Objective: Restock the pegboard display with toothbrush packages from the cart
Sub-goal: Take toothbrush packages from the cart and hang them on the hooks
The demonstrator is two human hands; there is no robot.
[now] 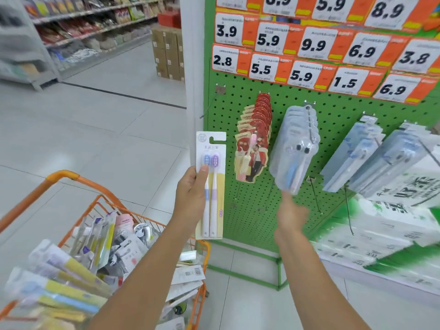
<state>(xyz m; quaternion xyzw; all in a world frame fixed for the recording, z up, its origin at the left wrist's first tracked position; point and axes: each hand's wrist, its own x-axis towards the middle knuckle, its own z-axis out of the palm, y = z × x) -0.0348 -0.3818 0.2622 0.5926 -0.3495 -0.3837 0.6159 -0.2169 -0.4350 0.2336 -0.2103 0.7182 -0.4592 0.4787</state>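
The left hand (192,189) holds a two-brush pack (210,184) upright just left of the green pegboard (338,108), thumb pressed on the front under the brush heads and fingers curled behind the card. The pack's hang slot is at the top, open to one side. The right hand (291,214) is blurred; it reaches up under the bottom of a clear stack (295,148) hanging on a hook, and whether it touches or grips that stack cannot be told. The cart (95,206) at lower left is full of more packs.

The step in hand looks like hanging this pack on a peg. A bare hook (208,107) juts out at the board's upper left, just above the pack, and seems the likely home, though the matching price tag is too small to read. To do it well, the person should raise the pack until the slot sits level with the hook tip, keep the card square to the board, and slide it back along the wire. A grip lower on the card would leave the slot free. The red stack (256,136) hangs close beside, so the card's edge should be kept off it.
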